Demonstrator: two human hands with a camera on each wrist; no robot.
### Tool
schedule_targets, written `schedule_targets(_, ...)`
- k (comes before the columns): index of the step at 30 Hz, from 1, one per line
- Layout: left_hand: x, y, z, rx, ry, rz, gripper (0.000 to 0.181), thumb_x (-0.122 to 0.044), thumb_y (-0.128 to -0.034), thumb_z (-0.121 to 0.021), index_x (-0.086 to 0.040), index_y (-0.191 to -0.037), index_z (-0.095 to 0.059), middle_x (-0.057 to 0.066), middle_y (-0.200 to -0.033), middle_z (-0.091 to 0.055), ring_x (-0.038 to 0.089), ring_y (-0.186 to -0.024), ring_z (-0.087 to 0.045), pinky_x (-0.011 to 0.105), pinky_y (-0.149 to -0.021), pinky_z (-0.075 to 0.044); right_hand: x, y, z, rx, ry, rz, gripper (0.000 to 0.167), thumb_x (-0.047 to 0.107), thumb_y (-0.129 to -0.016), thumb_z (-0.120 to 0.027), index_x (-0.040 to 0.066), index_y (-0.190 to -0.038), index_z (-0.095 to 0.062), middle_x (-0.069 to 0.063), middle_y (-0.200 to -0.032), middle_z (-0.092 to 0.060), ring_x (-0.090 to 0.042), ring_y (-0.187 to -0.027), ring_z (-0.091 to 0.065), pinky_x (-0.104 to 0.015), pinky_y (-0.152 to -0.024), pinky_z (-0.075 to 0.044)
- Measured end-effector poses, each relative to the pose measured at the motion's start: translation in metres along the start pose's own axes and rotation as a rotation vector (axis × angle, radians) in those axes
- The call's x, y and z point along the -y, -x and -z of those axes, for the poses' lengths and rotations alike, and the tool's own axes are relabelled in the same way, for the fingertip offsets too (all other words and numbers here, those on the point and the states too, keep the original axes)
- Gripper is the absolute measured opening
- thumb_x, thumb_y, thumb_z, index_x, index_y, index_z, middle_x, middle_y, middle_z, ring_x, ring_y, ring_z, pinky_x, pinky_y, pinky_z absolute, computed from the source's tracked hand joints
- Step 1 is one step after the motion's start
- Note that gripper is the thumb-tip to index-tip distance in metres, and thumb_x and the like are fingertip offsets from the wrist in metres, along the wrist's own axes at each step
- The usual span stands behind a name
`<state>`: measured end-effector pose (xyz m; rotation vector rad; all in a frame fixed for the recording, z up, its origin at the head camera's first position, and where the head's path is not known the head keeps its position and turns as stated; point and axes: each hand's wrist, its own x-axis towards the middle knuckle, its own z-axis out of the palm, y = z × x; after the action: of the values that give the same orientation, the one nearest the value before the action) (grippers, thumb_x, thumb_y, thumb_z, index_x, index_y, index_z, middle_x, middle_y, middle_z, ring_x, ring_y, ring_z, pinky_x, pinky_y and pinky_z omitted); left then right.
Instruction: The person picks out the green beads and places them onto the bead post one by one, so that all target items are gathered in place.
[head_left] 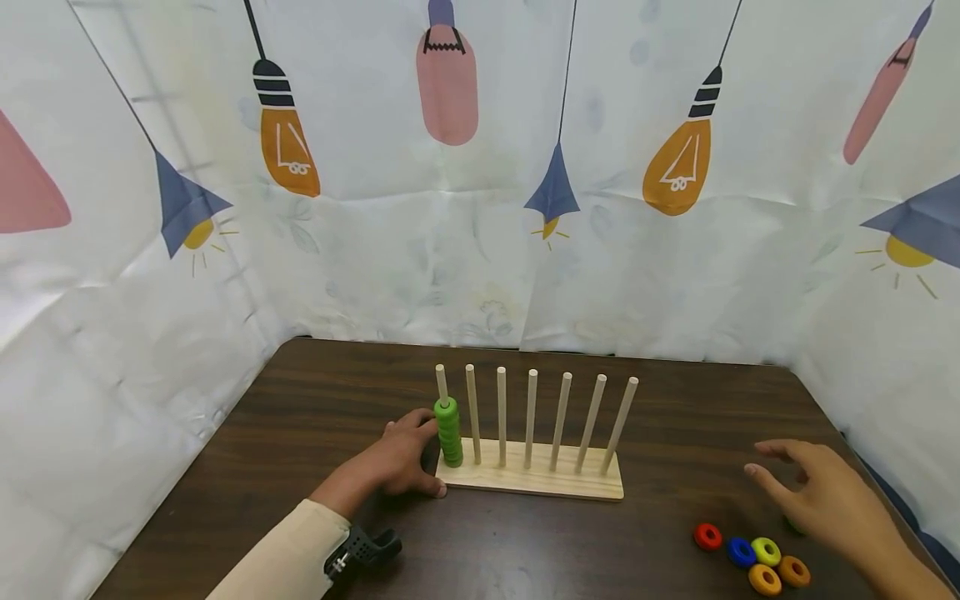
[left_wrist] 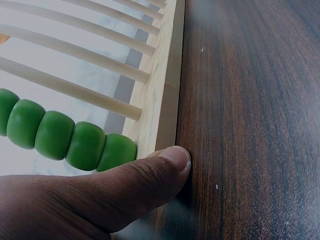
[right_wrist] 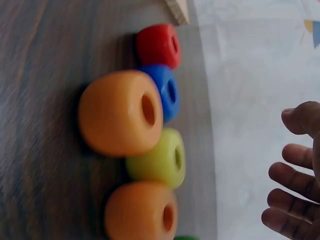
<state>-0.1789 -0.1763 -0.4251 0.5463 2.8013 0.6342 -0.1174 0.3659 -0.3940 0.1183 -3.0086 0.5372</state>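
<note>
A wooden peg stand [head_left: 525, 477] with a row of several upright pegs stands mid-table. Its leftmost peg carries a stack of green beads [head_left: 448, 433]. My left hand [head_left: 405, 458] grips the stand's left end, thumb at the front corner and the other fingers behind, partly hidden. Over the right side of the table, my right hand [head_left: 836, 500] hovers with relaxed fingers, holding nothing. Close by lie a red bead [right_wrist: 152, 46], a blue bead [right_wrist: 159, 77], a yellow-green bead [right_wrist: 147, 164] and two orange beads [right_wrist: 111, 114]. A green bead [head_left: 792, 527] is mostly covered by that hand.
The dark wooden table [head_left: 337, 375] reaches back to a white curtain [head_left: 465, 267] printed with lamps and bulbs. The curtain also hangs along both sides. A black strap [head_left: 363, 550] sits around my left wrist.
</note>
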Motion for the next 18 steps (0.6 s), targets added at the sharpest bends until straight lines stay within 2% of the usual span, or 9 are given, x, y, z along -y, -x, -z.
schedule_targets(4,-0.001,0.000,0.000,0.003,0.003,0.003,0.089,-0.033,-0.0693,-0.097,-0.005,-0.142,-0.054,0.023,-0.151,-0.039,0.047,-0.141,-0.036,0.070,-0.112,-0.023,-0.014,0.002,-0.004,0.035,0.008,-0.017,0.056,0.043,-0.098,-0.070,-0.006,-0.125,-0.066,-0.028,-0.111,-0.066,-0.027,-0.079,-0.061,-0.046,-0.062,-0.050)
schedule_targets(7,-0.002,0.000,0.001,0.003,0.005,0.003,0.090,-0.033,-0.0692,-0.097,-0.004,-0.143,-0.054,0.024,-0.151,-0.039,0.048,-0.141,-0.035,0.070,-0.112,-0.022,-0.024,0.004,-0.007,0.052,0.011,-0.022,0.056,0.039,-0.097,-0.072,-0.008,-0.125,-0.065,-0.017,-0.095,-0.069,-0.019,-0.064,-0.055,-0.040,-0.057,-0.047)
schedule_targets(9,-0.002,-0.001,0.001,0.004,0.006,0.005,0.091,-0.033,-0.0692,-0.097,-0.004,-0.143,-0.053,0.024,-0.152,-0.038,0.048,-0.141,-0.035,0.071,-0.112,-0.022,-0.030,0.006,-0.009,0.051,0.010,-0.014,0.055,0.036,-0.095,-0.075,-0.010,-0.124,-0.065,-0.015,-0.093,-0.070,-0.017,-0.061,-0.054,-0.039,-0.057,-0.047)
schedule_targets(11,-0.002,-0.001,0.001,0.003,0.008,0.005,0.092,-0.033,-0.0691,-0.097,-0.003,-0.144,-0.053,0.024,-0.152,-0.038,0.048,-0.141,-0.035,0.071,-0.112,-0.022,-0.035,0.008,-0.010,0.054,0.014,-0.014,0.056,0.037,-0.094,-0.076,-0.010,-0.123,-0.065,-0.020,-0.095,-0.070,-0.022,-0.064,-0.058,-0.043,-0.059,-0.050)
schedule_targets(14,-0.002,-0.001,0.001,0.008,0.008,0.011,0.092,-0.032,-0.0695,-0.097,-0.004,-0.145,-0.052,0.024,-0.152,-0.038,0.048,-0.142,-0.035,0.072,-0.112,-0.022,-0.043,0.011,-0.013,0.061,0.028,-0.015,0.062,0.041,-0.092,-0.078,-0.012,-0.122,-0.064,-0.035,-0.111,-0.066,-0.041,-0.081,-0.065,-0.057,-0.066,-0.052)
schedule_targets(16,-0.002,-0.001,0.001,0.011,0.007,0.013,0.092,-0.032,-0.0696,-0.097,-0.004,-0.145,-0.052,0.024,-0.152,-0.038,0.048,-0.142,-0.034,0.072,-0.112,-0.022,-0.048,0.014,-0.015,0.074,0.041,-0.030,0.066,0.044,-0.091,-0.078,-0.013,-0.122,-0.064,-0.039,-0.115,-0.063,-0.053,-0.090,-0.063,-0.063,-0.069,-0.051)
schedule_targets(18,-0.002,-0.001,0.001,0.012,0.008,0.014,0.092,-0.032,-0.0696,-0.097,-0.004,-0.145,-0.052,0.024,-0.152,-0.037,0.048,-0.142,-0.034,0.071,-0.112,-0.022,-0.053,0.016,-0.019,0.080,0.051,-0.037,0.069,0.047,-0.090,-0.078,-0.014,-0.121,-0.064,-0.040,-0.115,-0.062,-0.059,-0.094,-0.061,-0.067,-0.072,-0.050)
